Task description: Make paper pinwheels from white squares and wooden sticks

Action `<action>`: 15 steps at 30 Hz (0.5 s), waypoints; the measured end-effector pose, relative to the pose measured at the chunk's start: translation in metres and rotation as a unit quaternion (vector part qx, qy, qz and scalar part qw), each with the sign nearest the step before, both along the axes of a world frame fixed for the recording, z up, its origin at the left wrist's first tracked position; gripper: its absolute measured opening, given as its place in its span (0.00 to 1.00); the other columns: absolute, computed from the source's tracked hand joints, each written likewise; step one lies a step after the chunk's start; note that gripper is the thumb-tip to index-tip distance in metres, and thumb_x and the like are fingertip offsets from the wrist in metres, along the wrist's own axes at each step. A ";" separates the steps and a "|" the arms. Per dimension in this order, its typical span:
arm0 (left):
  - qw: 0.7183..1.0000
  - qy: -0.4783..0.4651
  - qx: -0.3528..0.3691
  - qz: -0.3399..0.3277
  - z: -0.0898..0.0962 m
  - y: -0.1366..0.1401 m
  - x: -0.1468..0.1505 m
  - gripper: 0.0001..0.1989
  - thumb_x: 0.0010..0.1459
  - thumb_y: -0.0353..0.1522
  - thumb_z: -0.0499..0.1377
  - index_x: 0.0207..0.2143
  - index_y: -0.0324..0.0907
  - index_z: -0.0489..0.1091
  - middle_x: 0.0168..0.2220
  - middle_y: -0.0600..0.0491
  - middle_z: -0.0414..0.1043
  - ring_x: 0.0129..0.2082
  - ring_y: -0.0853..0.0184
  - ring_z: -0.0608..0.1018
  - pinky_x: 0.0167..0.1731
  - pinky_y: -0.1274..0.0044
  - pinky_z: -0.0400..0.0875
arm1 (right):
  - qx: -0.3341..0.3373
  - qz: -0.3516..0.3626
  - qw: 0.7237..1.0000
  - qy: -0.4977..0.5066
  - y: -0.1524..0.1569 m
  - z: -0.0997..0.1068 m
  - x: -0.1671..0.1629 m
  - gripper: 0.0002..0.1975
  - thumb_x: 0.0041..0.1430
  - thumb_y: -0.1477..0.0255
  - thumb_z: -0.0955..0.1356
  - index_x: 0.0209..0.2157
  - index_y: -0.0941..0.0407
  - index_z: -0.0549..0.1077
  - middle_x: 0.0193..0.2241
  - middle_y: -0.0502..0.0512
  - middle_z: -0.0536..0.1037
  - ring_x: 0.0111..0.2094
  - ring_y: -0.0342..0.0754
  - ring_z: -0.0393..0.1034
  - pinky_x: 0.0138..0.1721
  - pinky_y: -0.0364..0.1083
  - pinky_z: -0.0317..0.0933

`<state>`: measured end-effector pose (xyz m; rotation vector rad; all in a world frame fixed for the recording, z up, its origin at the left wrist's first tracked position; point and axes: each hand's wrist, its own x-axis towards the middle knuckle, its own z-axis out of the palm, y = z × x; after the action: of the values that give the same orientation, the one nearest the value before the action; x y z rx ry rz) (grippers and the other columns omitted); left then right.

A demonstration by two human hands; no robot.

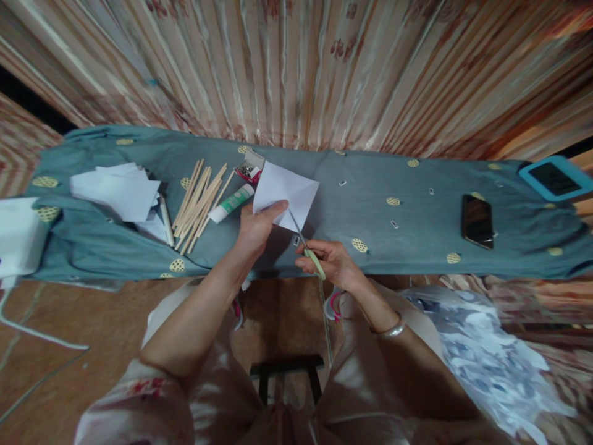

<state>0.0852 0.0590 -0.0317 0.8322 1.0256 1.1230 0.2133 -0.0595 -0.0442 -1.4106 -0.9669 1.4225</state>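
A square sheet of white paper [296, 188] is pinched at its lower left edge by my left hand [259, 224], thumb on top. My right hand [330, 262] grips the pale green handles of a pair of scissors [314, 261]. Their blades reach up to the paper's lower edge, near my left thumb; whether they have cut into it I cannot tell. Just left of the paper lies a green and white tube [232, 203]. Behind the tube sits a small open box [250, 168] of little metal pieces.
Several wooden sticks [199, 207] lie in a pile beside a stack of white paper pieces [123, 191] and a white pen-like stick [165, 219]. A phone [477, 220] and a blue-framed tablet [556, 178] rest at the right. A white device [21, 238] stands far left.
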 end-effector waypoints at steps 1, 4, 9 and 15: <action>1.000 0.001 0.000 0.000 0.000 0.000 0.000 0.17 0.30 0.34 0.72 0.26 0.38 0.75 0.28 0.51 0.78 0.27 0.65 0.77 0.27 0.76 0.72 | -0.002 -0.003 1.000 0.004 0.000 0.000 0.000 0.22 0.35 0.58 0.79 0.30 0.58 0.78 0.18 0.45 0.71 0.21 0.39 0.65 0.23 0.40 0.61; 1.000 0.003 -0.003 -0.003 0.000 0.001 0.000 0.17 0.31 0.34 0.71 0.27 0.38 0.75 0.28 0.51 0.78 0.26 0.66 0.76 0.26 0.76 0.71 | -0.009 -0.009 1.000 0.012 0.001 -0.002 0.000 0.22 0.34 0.58 0.80 0.29 0.57 0.77 0.18 0.44 0.70 0.20 0.39 0.65 0.23 0.40 0.62; 1.000 0.022 -0.009 -0.013 -0.002 0.002 -0.003 0.15 0.31 0.34 0.69 0.25 0.39 0.74 0.25 0.53 0.75 0.23 0.67 0.74 0.23 0.77 0.68 | -0.007 -0.012 1.000 0.010 0.001 -0.002 0.001 0.22 0.34 0.57 0.79 0.29 0.57 0.77 0.18 0.44 0.70 0.20 0.38 0.64 0.24 0.41 0.63; 0.999 0.030 -0.012 -0.044 -0.001 -0.002 -0.005 0.15 0.31 0.33 0.69 0.26 0.39 0.74 0.26 0.53 0.75 0.26 0.66 0.75 0.28 0.76 0.70 | 0.008 0.000 1.000 -0.011 0.001 0.000 0.002 0.21 0.38 0.58 0.79 0.31 0.57 0.78 0.18 0.46 0.72 0.20 0.39 0.65 0.22 0.39 0.59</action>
<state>0.0807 0.0572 -0.0325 0.8872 1.0401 1.0142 0.2156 -0.0589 -0.0441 -1.4180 -0.9906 1.3989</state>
